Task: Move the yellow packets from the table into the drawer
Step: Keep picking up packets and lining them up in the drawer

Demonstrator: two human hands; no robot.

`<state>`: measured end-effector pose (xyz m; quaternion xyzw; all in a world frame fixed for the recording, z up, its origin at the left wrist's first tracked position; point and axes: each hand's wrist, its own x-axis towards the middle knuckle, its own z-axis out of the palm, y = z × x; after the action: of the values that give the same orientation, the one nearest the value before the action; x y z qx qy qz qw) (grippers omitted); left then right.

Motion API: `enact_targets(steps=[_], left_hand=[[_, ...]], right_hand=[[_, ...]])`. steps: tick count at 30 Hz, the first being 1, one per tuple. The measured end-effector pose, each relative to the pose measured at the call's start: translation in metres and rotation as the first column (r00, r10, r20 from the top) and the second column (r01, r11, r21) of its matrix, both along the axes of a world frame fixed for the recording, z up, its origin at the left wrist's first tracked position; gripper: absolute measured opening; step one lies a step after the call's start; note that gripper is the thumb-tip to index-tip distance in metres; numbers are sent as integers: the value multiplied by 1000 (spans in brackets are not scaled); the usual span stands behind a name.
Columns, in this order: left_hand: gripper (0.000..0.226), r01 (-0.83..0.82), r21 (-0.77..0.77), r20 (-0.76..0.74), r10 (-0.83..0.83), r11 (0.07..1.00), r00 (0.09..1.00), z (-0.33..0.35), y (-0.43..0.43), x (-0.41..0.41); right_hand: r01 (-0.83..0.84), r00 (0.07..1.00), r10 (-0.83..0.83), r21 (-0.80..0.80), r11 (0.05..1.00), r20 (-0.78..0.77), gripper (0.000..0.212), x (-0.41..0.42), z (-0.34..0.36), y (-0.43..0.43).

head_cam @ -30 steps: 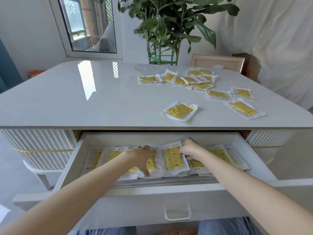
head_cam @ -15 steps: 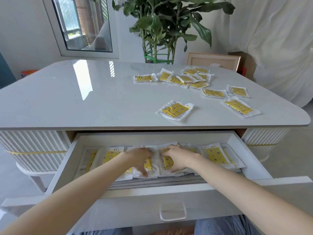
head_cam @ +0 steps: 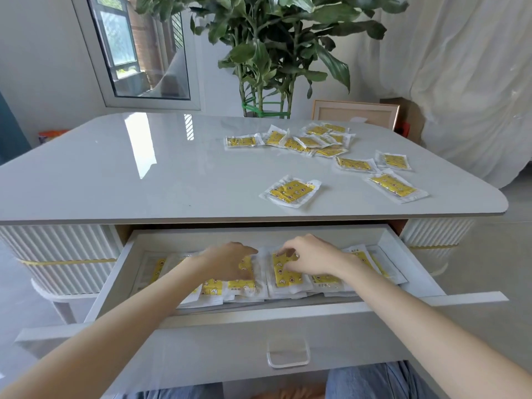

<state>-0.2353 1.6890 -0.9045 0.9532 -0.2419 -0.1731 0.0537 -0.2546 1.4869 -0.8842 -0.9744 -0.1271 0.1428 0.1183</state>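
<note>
While both forearms reach over the front wall of the open drawer, the left grip is released, its fingers resting loosely and pressing down on the yellow packets that lie overlapping in a row along the drawer floor. Just beside it, the right grip is curled, thumb and fingertips pinching the upper part of the middle packet, which lies flat in the row with further packets tucked under its right side. Up on the worktop more of them lie loose: a heap towards the far right corner, a single packet near the front edge, right of centre, another close to the right edge, and two between that one and the heap. Beyond the far edge stand a leafy plant and a wooden frame.
</note>
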Motion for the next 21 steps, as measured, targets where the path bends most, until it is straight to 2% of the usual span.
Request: enact_targets(steps=[7,14,17,21], left_hand=[[38,-27,-305,100,60,952,993,39,2,-23],[22,-20,-596,258,215,803,942,76,-33,-5],[31,15,-589,340,231,808,911,77,-55,14],[47,-34,-383,313,165,923,935,68,-84,39]], right_hand=[[165,953,-220,254,953,209,15,-19,37,-20],[280,792,-458,427,860,403,21,-7,57,-54],[309,726,-527,476,824,441,26,8,51,-75],[414,709,-550,371,831,441,46,30,43,-104]])
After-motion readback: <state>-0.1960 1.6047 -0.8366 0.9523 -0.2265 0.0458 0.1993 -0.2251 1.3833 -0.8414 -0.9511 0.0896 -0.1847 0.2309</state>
